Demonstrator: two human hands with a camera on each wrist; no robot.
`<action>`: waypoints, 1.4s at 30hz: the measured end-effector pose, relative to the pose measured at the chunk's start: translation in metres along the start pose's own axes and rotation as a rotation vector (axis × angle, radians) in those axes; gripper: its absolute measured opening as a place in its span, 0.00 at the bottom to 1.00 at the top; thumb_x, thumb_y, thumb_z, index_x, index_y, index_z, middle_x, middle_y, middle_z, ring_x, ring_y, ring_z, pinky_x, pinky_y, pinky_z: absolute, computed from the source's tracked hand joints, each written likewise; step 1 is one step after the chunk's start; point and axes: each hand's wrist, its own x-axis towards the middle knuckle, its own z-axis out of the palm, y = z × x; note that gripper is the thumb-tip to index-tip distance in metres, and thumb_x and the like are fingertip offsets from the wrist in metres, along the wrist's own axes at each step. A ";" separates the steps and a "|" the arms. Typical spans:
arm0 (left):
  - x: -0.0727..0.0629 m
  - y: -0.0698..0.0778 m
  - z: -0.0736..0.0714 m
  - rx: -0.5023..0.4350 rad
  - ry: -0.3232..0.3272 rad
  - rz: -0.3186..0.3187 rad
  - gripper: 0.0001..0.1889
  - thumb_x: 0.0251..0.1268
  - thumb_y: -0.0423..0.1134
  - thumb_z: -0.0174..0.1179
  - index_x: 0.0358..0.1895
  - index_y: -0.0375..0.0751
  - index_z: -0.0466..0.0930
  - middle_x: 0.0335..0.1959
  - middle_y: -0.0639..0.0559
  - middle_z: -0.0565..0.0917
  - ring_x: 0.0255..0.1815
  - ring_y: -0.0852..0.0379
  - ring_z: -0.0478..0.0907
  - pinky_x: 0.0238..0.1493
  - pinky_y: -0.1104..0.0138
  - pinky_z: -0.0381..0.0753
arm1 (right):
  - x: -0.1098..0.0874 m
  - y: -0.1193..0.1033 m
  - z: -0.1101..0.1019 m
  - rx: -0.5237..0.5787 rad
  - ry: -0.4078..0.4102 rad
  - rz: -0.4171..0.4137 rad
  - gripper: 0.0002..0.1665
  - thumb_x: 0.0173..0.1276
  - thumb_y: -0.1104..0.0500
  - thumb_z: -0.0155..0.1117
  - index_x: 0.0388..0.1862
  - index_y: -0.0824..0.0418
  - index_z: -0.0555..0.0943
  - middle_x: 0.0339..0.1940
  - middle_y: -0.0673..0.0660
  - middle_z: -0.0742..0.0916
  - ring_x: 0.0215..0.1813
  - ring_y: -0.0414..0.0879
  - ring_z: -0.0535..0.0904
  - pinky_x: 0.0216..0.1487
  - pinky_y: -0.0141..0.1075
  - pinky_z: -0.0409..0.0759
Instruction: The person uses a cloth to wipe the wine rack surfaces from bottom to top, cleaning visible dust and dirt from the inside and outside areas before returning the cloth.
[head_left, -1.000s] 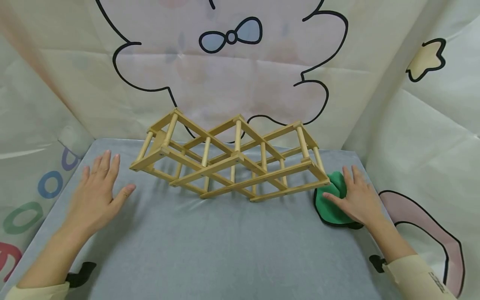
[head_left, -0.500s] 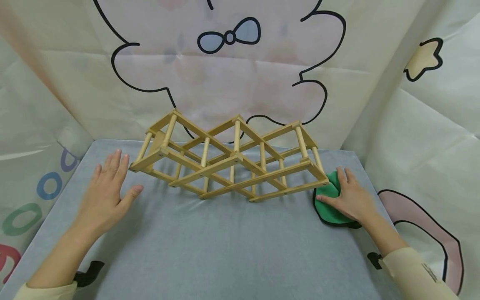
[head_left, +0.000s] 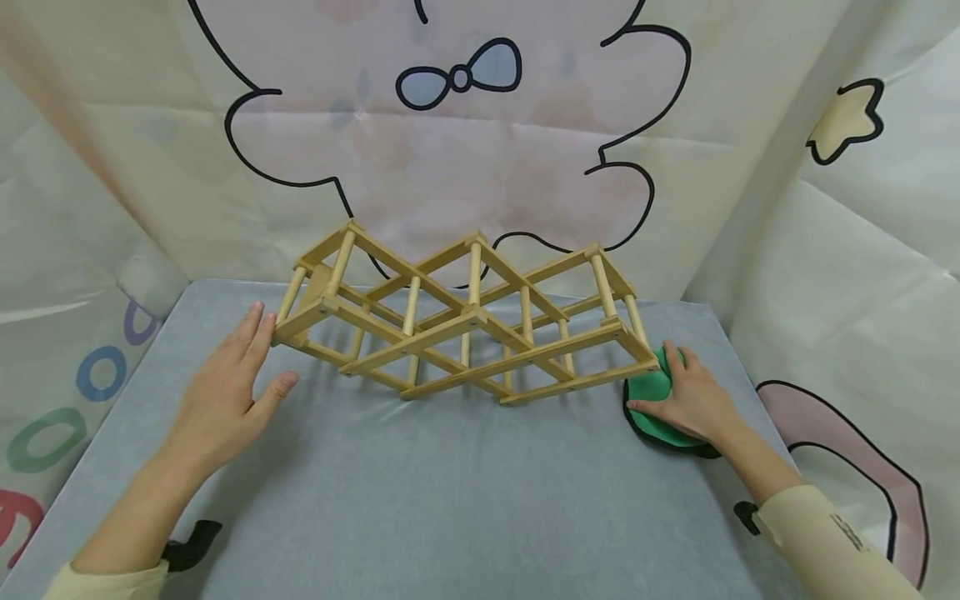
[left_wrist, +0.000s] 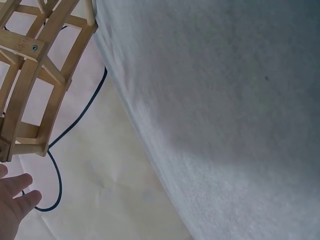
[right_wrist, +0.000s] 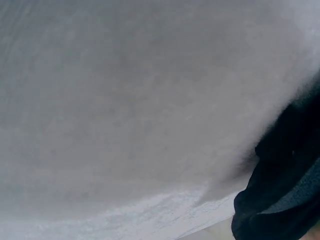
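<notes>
A folding wooden lattice rack [head_left: 474, 317], made of crossed slats and round dowels, stands stretched out across the back of the table. My left hand [head_left: 217, 404] is at its left end, fingers straight and thumb spread, fingertips at the lower corner; contact is hard to tell. In the left wrist view, the fingers [left_wrist: 19, 192] lie just below the rack's end [left_wrist: 25, 46]. On the right, my right hand [head_left: 701, 404] rests on a green fabric item with black edging [head_left: 649, 387], thumb spread from the fingers. Its dark underside [right_wrist: 280, 175] shows in the right wrist view.
A grey-blue cloth [head_left: 465, 492] covers the table. Printed fabric walls [head_left: 450, 167] stand close behind it and on both sides. The rack's right end comes close to the green item.
My left hand has moved right, up to the rack's left end. My right hand has shifted slightly left over the green fabric item. The rack looks unmoved.
</notes>
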 end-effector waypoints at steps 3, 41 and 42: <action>-0.001 0.001 0.000 -0.014 0.005 -0.013 0.41 0.82 0.56 0.54 0.86 0.40 0.49 0.86 0.39 0.51 0.83 0.34 0.54 0.81 0.43 0.54 | 0.001 -0.002 -0.001 0.006 -0.001 0.005 0.81 0.57 0.21 0.70 0.85 0.71 0.44 0.75 0.85 0.60 0.65 0.83 0.69 0.51 0.74 0.78; 0.023 0.018 0.013 -0.228 0.614 0.266 0.17 0.80 0.39 0.58 0.46 0.24 0.88 0.45 0.29 0.87 0.43 0.29 0.83 0.65 0.75 0.75 | -0.038 -0.007 -0.045 0.208 0.346 -0.121 0.46 0.75 0.56 0.70 0.84 0.64 0.58 0.72 0.82 0.68 0.62 0.82 0.70 0.48 0.77 0.72; 0.022 0.018 0.013 -0.230 0.614 0.261 0.15 0.79 0.37 0.59 0.46 0.24 0.88 0.45 0.29 0.87 0.43 0.29 0.83 0.65 0.75 0.75 | -0.039 -0.008 -0.047 0.211 0.357 -0.119 0.46 0.76 0.56 0.69 0.85 0.64 0.58 0.72 0.82 0.68 0.63 0.82 0.70 0.49 0.77 0.72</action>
